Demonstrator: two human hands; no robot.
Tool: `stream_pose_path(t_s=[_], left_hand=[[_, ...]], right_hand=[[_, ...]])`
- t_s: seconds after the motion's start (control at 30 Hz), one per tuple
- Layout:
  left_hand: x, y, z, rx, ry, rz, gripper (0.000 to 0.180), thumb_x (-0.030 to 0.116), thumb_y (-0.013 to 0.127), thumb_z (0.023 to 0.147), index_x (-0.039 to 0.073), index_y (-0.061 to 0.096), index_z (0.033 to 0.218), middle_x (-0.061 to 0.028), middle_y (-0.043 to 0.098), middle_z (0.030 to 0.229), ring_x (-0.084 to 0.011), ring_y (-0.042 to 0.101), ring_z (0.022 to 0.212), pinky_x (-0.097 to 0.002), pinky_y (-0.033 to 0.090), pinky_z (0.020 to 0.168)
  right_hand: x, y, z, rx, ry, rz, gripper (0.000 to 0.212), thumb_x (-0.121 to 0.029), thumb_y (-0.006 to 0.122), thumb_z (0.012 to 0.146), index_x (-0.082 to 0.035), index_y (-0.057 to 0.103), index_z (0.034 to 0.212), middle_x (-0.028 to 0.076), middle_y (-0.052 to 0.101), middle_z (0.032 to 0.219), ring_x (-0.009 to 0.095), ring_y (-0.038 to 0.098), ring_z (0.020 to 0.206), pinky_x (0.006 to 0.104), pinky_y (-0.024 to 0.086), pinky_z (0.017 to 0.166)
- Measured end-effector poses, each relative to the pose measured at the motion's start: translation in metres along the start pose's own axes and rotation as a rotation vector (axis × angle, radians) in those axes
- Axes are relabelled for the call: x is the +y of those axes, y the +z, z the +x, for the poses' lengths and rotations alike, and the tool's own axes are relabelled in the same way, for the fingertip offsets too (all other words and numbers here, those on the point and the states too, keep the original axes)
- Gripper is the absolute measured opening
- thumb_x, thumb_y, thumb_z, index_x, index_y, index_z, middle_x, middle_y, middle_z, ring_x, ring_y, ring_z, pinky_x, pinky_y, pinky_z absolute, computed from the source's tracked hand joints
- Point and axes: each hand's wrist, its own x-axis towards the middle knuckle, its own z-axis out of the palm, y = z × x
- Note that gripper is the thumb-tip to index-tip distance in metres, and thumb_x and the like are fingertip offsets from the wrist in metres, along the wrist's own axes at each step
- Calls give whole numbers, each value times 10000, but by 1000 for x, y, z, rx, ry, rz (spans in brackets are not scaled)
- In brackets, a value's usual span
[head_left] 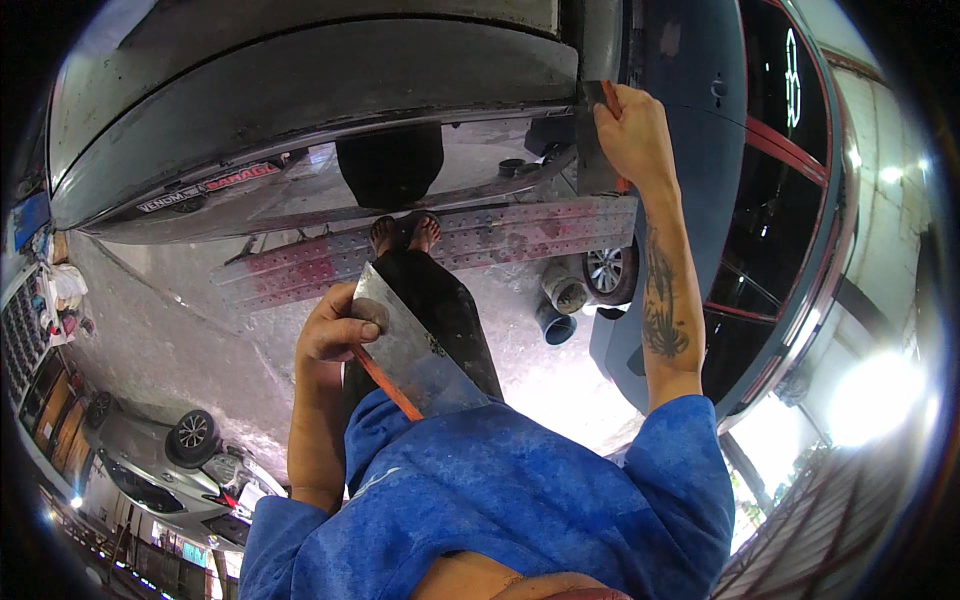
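Note:
My left hand (335,325) is closed on a wide metal putty spreader (415,350) with an orange back edge, thumb on its face. The spreader tilts in front of my waist, and greyish smears show on the blade. My right arm reaches up and forward, and my right hand (640,135) is wrapped round a second, darker putty spreader (592,150), also edged in orange. This one stands upright by the right end of a grey car body panel (330,90). Whether its blade touches the panel I cannot tell.
I stand on a perforated metal plank (530,235) spanning above the floor. A blue-grey car (690,160) stands close on the right, its wheel (608,270) near a dark bucket (556,324). A silver car (150,465) is at the lower left.

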Motion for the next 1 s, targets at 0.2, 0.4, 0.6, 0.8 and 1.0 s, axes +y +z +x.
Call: stream_pose_path(t_s=[0.2, 0.4, 0.6, 0.8, 1.0], left_hand=[[-3, -2, 5, -46, -6, -6, 461, 115, 715, 609, -61, 618, 1025, -62, 649, 833, -150, 610, 746, -246, 462, 711], [-6, -4, 7, -83, 10, -33, 430, 93, 701, 618, -60, 617, 1012, -68, 653, 835, -150, 614, 738, -254, 469, 699], [-11, -7, 8, -78, 18, -73, 421, 82, 693, 628, -67, 612, 1013, -69, 654, 836, -148, 617, 736, -248, 470, 697], [-14, -10, 10, -105, 12, -85, 451, 81, 695, 634, -69, 600, 1048, -66, 655, 842, -145, 617, 739, -245, 468, 694], [-11, -11, 5, -74, 9, -65, 471, 87, 699, 633, -70, 597, 1066, -76, 663, 871, -150, 626, 765, -251, 475, 727]], right_hand=[[-8, -7, 9, -63, -84, -123, 172, -93, 517, 780, 69, 572, 787, 278, 583, 738, 448, 596, 749, 481, 466, 694], [-9, -14, 25, -162, 64, -65, 177, -94, 526, 759, 81, 545, 731, 271, 566, 649, 444, 603, 669, 470, 479, 627], [-2, -15, 40, -173, 58, -51, 161, -92, 539, 721, 66, 525, 692, 223, 530, 559, 342, 647, 586, 425, 481, 548], [1, -21, 59, -223, 32, -41, 161, -103, 560, 732, 35, 511, 666, 100, 466, 509, 221, 542, 452, 372, 429, 455], [8, -18, 66, -197, 27, -9, 170, -108, 556, 727, 34, 501, 651, 125, 469, 481, 246, 558, 412, 373, 444, 437]])
